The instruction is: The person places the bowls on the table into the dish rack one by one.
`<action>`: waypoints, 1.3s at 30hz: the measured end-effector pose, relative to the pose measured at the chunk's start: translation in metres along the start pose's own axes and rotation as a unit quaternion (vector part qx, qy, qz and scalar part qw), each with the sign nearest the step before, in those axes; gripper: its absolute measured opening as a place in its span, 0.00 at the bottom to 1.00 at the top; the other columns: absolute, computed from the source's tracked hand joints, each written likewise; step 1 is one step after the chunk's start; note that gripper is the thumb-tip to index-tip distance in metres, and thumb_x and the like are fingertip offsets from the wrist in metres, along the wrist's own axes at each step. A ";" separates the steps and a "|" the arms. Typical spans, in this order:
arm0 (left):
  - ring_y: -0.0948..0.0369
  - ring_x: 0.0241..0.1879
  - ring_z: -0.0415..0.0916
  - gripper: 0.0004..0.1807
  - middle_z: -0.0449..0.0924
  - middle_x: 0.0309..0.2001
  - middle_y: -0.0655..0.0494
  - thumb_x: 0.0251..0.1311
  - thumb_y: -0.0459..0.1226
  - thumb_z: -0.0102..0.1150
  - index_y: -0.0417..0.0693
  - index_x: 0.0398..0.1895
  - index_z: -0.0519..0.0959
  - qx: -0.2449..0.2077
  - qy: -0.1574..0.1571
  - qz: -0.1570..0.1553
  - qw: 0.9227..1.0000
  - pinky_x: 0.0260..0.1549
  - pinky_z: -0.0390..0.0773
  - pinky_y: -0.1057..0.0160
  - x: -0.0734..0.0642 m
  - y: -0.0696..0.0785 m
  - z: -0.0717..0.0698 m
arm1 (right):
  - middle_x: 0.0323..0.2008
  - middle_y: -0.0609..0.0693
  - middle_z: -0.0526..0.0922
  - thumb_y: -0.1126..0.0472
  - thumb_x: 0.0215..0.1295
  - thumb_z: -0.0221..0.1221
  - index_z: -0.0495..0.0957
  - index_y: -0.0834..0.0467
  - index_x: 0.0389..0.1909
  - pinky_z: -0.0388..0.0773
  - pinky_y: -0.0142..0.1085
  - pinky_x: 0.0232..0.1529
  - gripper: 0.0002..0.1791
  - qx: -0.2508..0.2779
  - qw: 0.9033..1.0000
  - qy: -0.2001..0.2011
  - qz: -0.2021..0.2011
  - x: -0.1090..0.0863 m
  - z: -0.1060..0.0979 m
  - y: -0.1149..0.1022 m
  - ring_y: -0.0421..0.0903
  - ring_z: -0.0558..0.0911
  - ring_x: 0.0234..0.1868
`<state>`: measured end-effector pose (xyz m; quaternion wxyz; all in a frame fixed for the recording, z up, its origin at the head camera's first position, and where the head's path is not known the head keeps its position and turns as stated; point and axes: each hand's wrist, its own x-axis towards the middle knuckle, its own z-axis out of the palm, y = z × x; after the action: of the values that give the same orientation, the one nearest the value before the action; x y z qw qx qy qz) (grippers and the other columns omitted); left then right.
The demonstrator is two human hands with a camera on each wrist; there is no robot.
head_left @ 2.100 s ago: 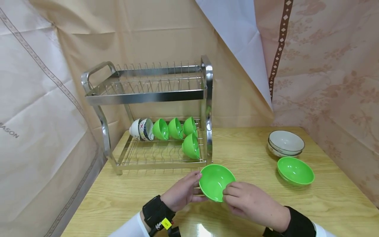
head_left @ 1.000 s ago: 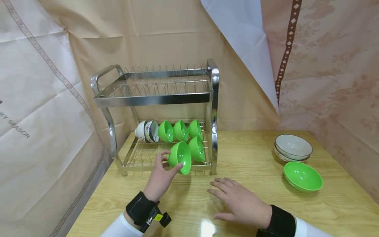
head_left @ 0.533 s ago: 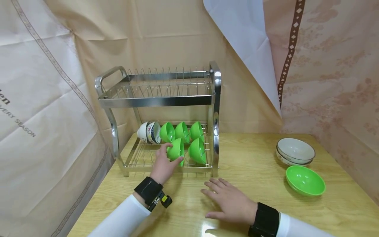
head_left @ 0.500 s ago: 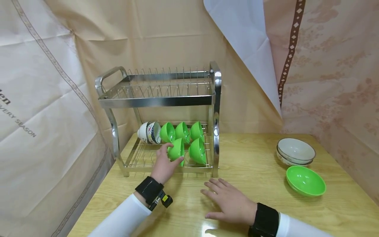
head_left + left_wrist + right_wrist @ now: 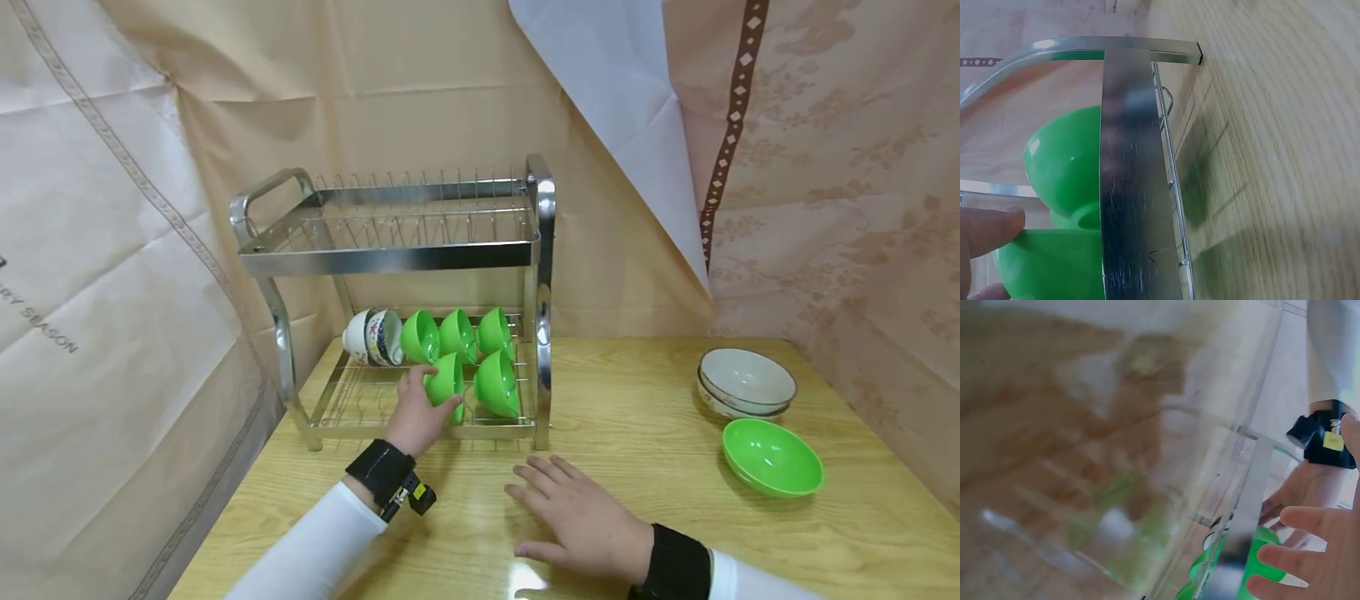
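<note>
My left hand (image 5: 420,412) holds a green bowl (image 5: 448,383) on its side at the front of the dish rack's lower tier, thumb at the rim and fingers behind. In the left wrist view the thumb (image 5: 994,228) meets the edge of that bowl (image 5: 1054,265), which is partly hidden by the rack's front bar (image 5: 1132,187). Another green bowl (image 5: 497,383) stands tilted just to its right. My right hand (image 5: 577,517) is over the table in front of the rack, fingers spread, holding nothing.
Behind, on the lower tier of the rack (image 5: 390,258), sit several green bowls (image 5: 457,335) and two patterned white bowls (image 5: 384,337). At the table's right are stacked white bowls (image 5: 746,379) and a larger green bowl (image 5: 772,457).
The green bowl went from both hands to the left hand alone, then leftward and up onto the lower tier. The right hand let go and spread its fingers. Little moved in the last half second.
</note>
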<state>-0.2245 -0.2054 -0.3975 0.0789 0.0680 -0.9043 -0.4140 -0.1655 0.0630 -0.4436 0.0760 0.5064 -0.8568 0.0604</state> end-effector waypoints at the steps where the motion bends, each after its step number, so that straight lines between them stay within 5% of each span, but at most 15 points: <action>1: 0.40 0.51 0.69 0.36 0.54 0.63 0.30 0.59 0.48 0.64 0.48 0.65 0.58 0.003 -0.001 -0.002 1.000 0.48 0.76 0.39 0.001 0.001 0.000 | 0.68 0.56 0.65 0.32 0.67 0.47 0.65 0.52 0.68 0.60 0.56 0.66 0.37 -0.002 1.000 0.003 0.000 -0.001 -0.001 -0.001 0.54 0.55 0.68; 17: 0.41 0.54 0.68 0.37 0.56 0.66 0.29 0.65 0.49 0.57 0.42 0.67 0.53 0.024 -0.037 -0.009 0.999 0.47 0.77 0.43 0.009 -0.008 0.008 | 0.68 0.53 0.65 0.34 0.69 0.48 0.64 0.52 0.69 0.63 0.55 0.64 0.35 0.016 1.000 0.006 0.006 -0.010 -0.013 -0.008 0.50 0.56 0.68; 29: 0.42 0.64 0.54 0.36 0.50 0.69 0.33 0.66 0.47 0.56 0.39 0.69 0.54 -0.003 -0.057 0.012 0.998 0.62 0.62 0.39 0.008 -0.006 -0.001 | 0.67 0.54 0.66 0.35 0.68 0.49 0.64 0.52 0.68 0.62 0.54 0.65 0.35 0.017 1.000 0.007 0.011 -0.011 -0.017 -0.007 0.50 0.57 0.68; 35: 0.45 0.64 0.54 0.36 0.51 0.69 0.37 0.65 0.47 0.58 0.40 0.69 0.57 0.021 -0.004 0.077 0.997 0.61 0.63 0.40 -0.002 -0.003 -0.002 | 0.66 0.54 0.67 0.36 0.67 0.51 0.65 0.53 0.68 0.61 0.54 0.66 0.35 0.015 0.999 0.020 0.028 -0.017 -0.018 -0.004 0.51 0.58 0.67; 39: 0.45 0.64 0.56 0.36 0.55 0.69 0.38 0.62 0.50 0.60 0.42 0.68 0.62 0.107 0.017 0.175 0.979 0.58 0.68 0.40 -0.027 0.004 -0.001 | 0.66 0.53 0.68 0.35 0.67 0.51 0.66 0.53 0.67 0.61 0.54 0.65 0.35 0.015 0.998 0.025 0.049 -0.026 -0.020 0.001 0.51 0.59 0.67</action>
<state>-0.1982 -0.1987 -0.3964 0.1577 -0.0762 -0.9397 -0.2937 -0.1526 0.0891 -0.4287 0.0867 0.4634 -0.8774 0.0896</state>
